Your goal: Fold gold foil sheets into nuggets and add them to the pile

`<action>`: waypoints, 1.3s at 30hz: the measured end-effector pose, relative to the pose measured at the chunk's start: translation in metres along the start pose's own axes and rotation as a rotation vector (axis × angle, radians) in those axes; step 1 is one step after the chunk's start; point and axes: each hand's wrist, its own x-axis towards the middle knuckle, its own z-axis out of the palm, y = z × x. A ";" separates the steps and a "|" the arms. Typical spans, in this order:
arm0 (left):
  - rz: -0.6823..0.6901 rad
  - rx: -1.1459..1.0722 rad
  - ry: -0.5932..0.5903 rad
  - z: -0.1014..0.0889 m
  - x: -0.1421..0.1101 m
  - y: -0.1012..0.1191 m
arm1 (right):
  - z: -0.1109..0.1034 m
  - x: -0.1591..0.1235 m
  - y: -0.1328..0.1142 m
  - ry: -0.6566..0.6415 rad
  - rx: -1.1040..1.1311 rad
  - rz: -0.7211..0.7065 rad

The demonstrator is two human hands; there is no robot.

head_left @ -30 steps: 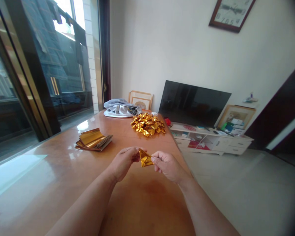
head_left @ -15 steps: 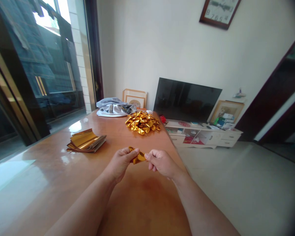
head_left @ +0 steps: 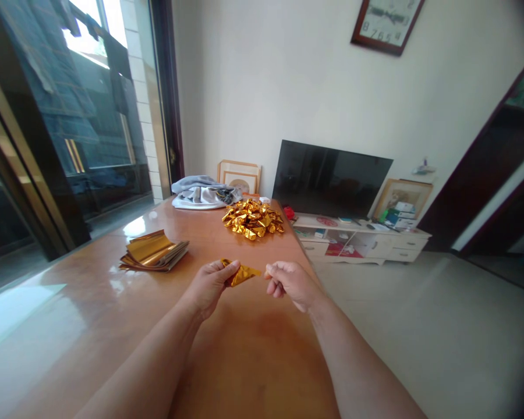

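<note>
Gold foil piece, folded and crinkled, now sits in the person's left hand alone, pinched in a narrow grip between thumb and fingers above the glossy orange-brown wooden table. In the head view, the right hand has let go and drawn just clear, its fingertips bunched narrowly on nothing (half a second ago they held the foil's other end). Farther along the table lie a heap of crumpled gold foil shapes and a fanned stack of flat gold sheets.
</note>
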 end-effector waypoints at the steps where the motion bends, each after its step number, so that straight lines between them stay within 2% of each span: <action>1: -0.009 -0.001 0.007 -0.001 0.001 -0.001 | -0.001 0.001 0.001 0.049 -0.006 -0.018; 4: -0.004 0.037 0.034 -0.001 0.002 -0.005 | 0.004 0.003 0.002 0.117 -0.037 -0.108; 8: 0.031 0.076 0.009 0.003 0.001 -0.007 | 0.017 0.000 0.002 -0.015 -0.076 -0.186; 13: 0.038 0.090 -0.075 0.006 -0.002 -0.004 | 0.018 0.000 0.003 -0.043 -0.098 -0.132; 19: 0.056 0.122 0.010 -0.003 0.001 -0.006 | 0.014 0.002 0.007 -0.048 -0.067 -0.126; 28: 0.052 0.051 -0.081 -0.005 0.002 -0.006 | 0.011 0.004 0.008 -0.015 -0.065 -0.116; 39: 0.060 0.023 -0.094 -0.012 0.011 -0.013 | 0.012 0.009 0.016 0.009 -0.021 -0.129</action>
